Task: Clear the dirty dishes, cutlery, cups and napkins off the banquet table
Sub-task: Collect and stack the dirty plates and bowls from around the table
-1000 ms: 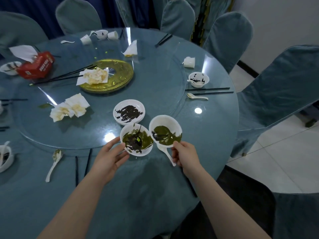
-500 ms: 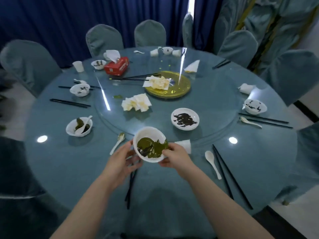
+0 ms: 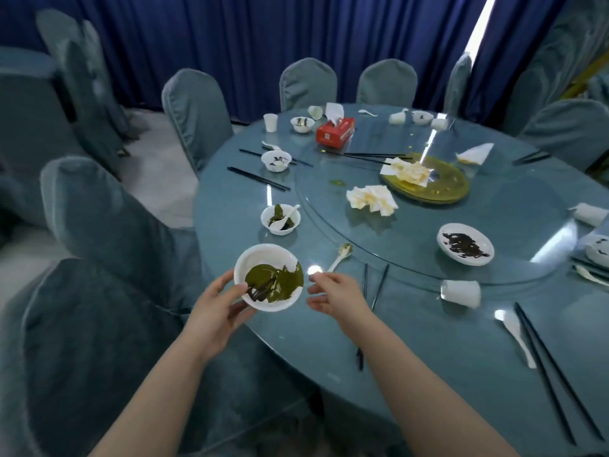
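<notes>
1. Holding a white bowl (image 3: 268, 278) in my left hand (image 3: 214, 311), thumb on the near-left rim, fingers curled underneath; green sauce and dark scraps inside. It sits at the table (image 3: 412, 341) edge, about 8 o'clock on the round top.
2. Right hand (image 3: 333, 293) just beside the bowl at its 3 o'clock, not touching it; fingers loosely curled, thumb and forefinger apart, nothing in it.
3. Second bowl (image 3: 280, 219) with a spoon in it at 12 o'clock from the held one, near it.
4. Loose spoon (image 3: 341, 255) on the table at 1 o'clock from my right hand, dirty bowl-end away from me.
5. Black chopsticks (image 3: 375, 288) just right of my right hand, running toward me.
6. Tipped cup (image 3: 460, 292) lying on its side at 3 o'clock from my right hand, well apart.
7. Small plate (image 3: 465, 244) with dark scraps on the glass turntable (image 3: 510, 209), beyond the cup.
8. Crumpled napkins (image 3: 370, 201) on the turntable at about 9 o'clock of it; gold plate (image 3: 438, 186) with another napkin on top near its centre.
9. Red tissue box (image 3: 335, 131) at the far side, 12 o'clock; upright cup (image 3: 270, 122) and a small bowl (image 3: 302, 124) left of it.
10. Another spoon (image 3: 515, 334) and chopstick pair (image 3: 553, 367) at the near right edge, 4 o'clock.
11. Covered chairs (image 3: 108, 225) ring the table.
</notes>
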The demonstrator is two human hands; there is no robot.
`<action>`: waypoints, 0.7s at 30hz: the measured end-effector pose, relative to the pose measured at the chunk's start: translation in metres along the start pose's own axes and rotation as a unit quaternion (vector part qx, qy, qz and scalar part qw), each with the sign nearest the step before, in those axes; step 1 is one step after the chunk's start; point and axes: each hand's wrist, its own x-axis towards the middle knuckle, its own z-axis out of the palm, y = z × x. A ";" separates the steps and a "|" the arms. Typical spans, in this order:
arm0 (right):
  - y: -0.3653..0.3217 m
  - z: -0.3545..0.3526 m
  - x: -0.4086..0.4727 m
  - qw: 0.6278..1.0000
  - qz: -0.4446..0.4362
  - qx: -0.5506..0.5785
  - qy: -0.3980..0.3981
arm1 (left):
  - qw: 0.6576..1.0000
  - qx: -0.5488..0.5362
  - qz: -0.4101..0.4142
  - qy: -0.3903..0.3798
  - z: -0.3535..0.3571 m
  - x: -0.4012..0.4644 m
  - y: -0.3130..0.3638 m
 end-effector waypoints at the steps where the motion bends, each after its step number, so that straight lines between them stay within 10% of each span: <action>1: 0.001 0.006 0.001 1.000 0.004 -0.010 0.004 | 1.000 -0.005 0.001 0.013 -0.010 0.000 0.003; 13: -0.009 0.039 0.098 0.981 -0.053 -0.184 0.003 | 0.992 -0.062 0.014 0.107 -0.063 0.047 0.042; 21: -0.055 0.055 0.234 0.866 -0.194 -0.461 0.020 | 0.983 -0.067 0.020 0.167 -0.066 0.117 0.072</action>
